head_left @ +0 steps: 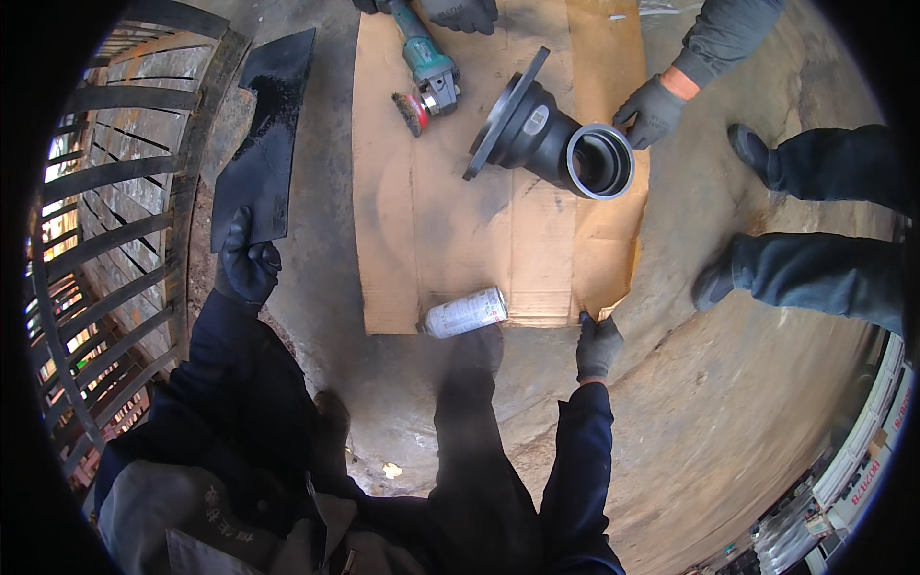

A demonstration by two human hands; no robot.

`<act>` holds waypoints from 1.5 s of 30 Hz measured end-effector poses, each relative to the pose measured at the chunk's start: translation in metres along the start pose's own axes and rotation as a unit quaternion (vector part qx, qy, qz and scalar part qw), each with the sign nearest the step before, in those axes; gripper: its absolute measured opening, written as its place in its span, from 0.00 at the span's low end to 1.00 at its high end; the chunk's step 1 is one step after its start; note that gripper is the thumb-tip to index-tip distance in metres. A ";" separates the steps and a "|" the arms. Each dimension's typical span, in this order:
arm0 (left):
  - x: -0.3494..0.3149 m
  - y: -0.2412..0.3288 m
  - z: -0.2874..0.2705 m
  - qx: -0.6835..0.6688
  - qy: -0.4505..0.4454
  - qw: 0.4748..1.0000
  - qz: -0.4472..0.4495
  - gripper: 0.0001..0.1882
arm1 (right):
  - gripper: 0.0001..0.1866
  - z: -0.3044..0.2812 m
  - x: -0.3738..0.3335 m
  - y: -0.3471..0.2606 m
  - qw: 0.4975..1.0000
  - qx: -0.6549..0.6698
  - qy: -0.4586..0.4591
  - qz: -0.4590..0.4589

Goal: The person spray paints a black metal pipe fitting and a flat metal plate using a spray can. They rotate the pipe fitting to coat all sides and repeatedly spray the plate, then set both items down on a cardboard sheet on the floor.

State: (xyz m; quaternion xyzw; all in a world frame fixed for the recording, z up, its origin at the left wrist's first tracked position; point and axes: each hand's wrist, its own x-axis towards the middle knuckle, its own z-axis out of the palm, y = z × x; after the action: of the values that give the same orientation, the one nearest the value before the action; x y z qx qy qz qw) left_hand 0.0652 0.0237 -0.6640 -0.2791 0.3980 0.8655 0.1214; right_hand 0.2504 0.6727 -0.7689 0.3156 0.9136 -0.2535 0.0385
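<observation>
Fingers [240, 251] of the left hand [246, 268], in a dark glove, are closing around the lower edge of a flat black metal plate [265, 144], which is lying tilted on the concrete floor [728, 402] beside a dark metal railing [115, 240]; the right hand [598, 345], also gloved, is curling its fingers onto the near right corner of a brown cardboard sheet [450, 240], though whether it is pinching the edge or only pressing on it I cannot tell; a white spray can [467, 312] is lying on its side at the sheet's near edge, just beside that hand; farther up the cardboard a black flanged pipe fitting [546, 134] is lying with its open mouth turned to the right; another person's gloved hand [654, 108] is touching its rim; a green angle grinder [426, 72] with a wire brush is resting near the top, under a second gloved hand [467, 13].
</observation>
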 end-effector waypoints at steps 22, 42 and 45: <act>0.003 0.006 0.025 -0.016 -0.047 0.998 -0.029 0.13 | 0.16 0.012 -0.005 -0.043 0.997 -0.064 -0.021 0.029; -0.024 0.010 0.046 -0.069 -0.020 0.997 -0.004 0.08 | 0.15 -0.003 -0.035 -0.020 0.930 0.256 0.118 0.234; -0.024 0.011 0.046 -0.055 0.005 0.998 -0.019 0.08 | 0.15 -0.007 -0.024 -0.012 0.935 0.243 0.122 0.226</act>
State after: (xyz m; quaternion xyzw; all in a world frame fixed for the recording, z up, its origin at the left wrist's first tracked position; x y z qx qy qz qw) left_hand 0.0618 0.0511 -0.6191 -0.2971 0.3446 0.8823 0.1204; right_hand 0.2632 0.6548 -0.7521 0.5422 0.7262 -0.4120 -0.0944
